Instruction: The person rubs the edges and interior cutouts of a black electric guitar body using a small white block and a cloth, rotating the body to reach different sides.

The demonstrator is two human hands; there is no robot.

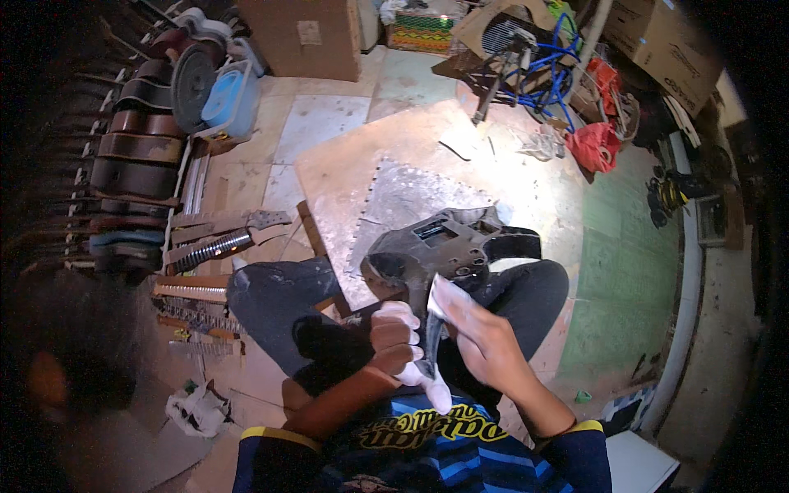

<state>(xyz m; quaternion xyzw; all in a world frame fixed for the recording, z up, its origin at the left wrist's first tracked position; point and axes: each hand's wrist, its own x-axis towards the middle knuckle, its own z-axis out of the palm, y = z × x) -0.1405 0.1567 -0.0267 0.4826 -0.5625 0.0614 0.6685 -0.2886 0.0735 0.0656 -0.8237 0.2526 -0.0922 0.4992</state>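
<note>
A dark, dusty electric guitar body (472, 256) lies across my lap, with a rectangular cavity and several small holes showing on its face. One narrow dark end points back toward my belly. My left hand (400, 341), whitened by dust, is wrapped round that narrow part. Against its right side presses my right hand (477, 329), closed with the fingers bent. A small whitish folded sheet (437, 297) shows at its fingertips; I cannot tell for certain what it is made of. My palms hide part of the guitar body's edge.
Beneath the guitar lies a grey mat (403, 193) on a wooden board (329, 164). Guitar necks and tools (218, 246) lie at left, beside a row of guitar bodies (136, 164). A blue hose (551, 90), red bag (593, 146) and cardboard boxes (657, 49) stand far right.
</note>
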